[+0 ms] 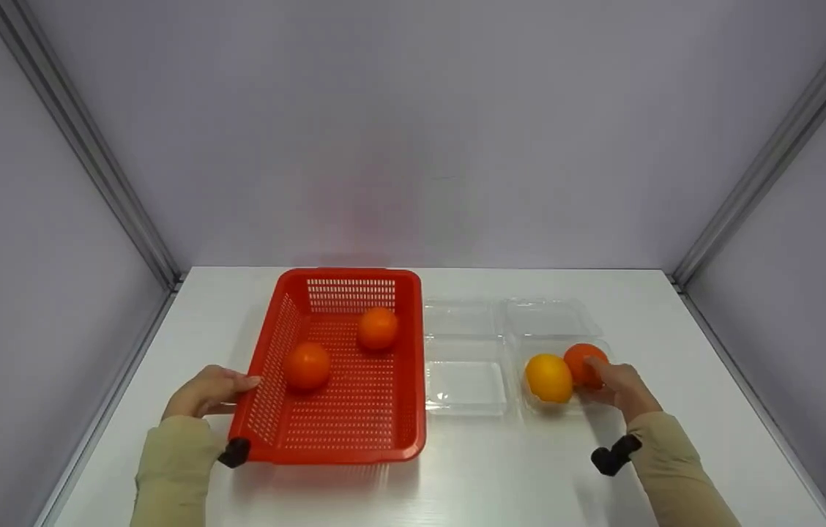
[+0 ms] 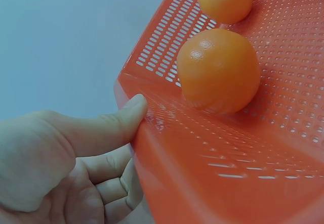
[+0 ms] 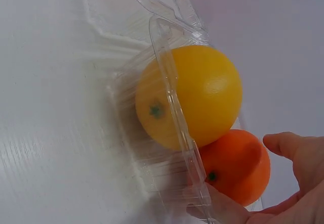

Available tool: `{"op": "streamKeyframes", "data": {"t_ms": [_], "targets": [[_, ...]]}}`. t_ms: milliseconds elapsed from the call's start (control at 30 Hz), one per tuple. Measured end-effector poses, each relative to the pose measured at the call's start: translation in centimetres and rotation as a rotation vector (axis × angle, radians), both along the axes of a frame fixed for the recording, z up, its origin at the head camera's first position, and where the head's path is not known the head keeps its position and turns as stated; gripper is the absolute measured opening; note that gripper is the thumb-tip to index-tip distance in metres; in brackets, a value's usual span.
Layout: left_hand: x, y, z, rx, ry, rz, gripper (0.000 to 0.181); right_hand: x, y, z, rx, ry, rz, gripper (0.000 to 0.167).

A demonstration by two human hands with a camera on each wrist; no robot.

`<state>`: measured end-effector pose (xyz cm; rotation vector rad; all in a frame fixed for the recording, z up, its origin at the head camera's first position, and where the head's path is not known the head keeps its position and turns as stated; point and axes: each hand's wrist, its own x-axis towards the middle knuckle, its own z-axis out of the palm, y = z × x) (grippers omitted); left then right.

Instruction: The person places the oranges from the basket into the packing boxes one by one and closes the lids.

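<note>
1. Two fruits sit in the near half of an open clear container [image 1: 545,320] on my right: a yellow fruit [image 1: 549,378] at left and a deep-orange fruit [image 3: 238,171] just beside it at right.
2. My right hand [image 1: 622,388] reaches in from the right, fingers curving about the deep-orange fruit, thumb close by its edge; whether they grip it or only surround it, I cannot tell. The fruit lies to that hand's left, the yellow fruit just beyond.
3. Well apart across the white worktop [image 1: 471,468], my left hand [image 1: 204,391] grips the left side of a red basket [image 1: 411,366], thumb over the wall, fingers below.
4. The basket's long axis runs away from me. Inside, a nearer orange [image 1: 307,366] lies toward the left wall, a farther orange [image 1: 378,329] behind it to the right.
5. Between basket and fruit, a second clear container [image 1: 466,384] lies open, its left edge just beside the basket. My right hand is the nearer to it.
</note>
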<state>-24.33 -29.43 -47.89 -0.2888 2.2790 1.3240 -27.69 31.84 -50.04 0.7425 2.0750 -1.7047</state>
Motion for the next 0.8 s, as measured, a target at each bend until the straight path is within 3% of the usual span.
{"op": "streamKeyframes", "data": {"t_ms": [200,500,800], "targets": [[0.0,0.0,0.0,-0.002,-0.001,0.01,0.045,0.3,0.5,0.0,0.028,0.012,0.035,0.06],[0.0,-0.1,-0.1,0.0,0.005,0.015,0.044,0.6,0.6,0.3,0.041,0.009,0.067,0.05],[0.0,0.0,-0.1,0.001,-0.004,0.024,0.044,1.0,1.3,1.3,0.028,0.006,0.047,0.081]]}}
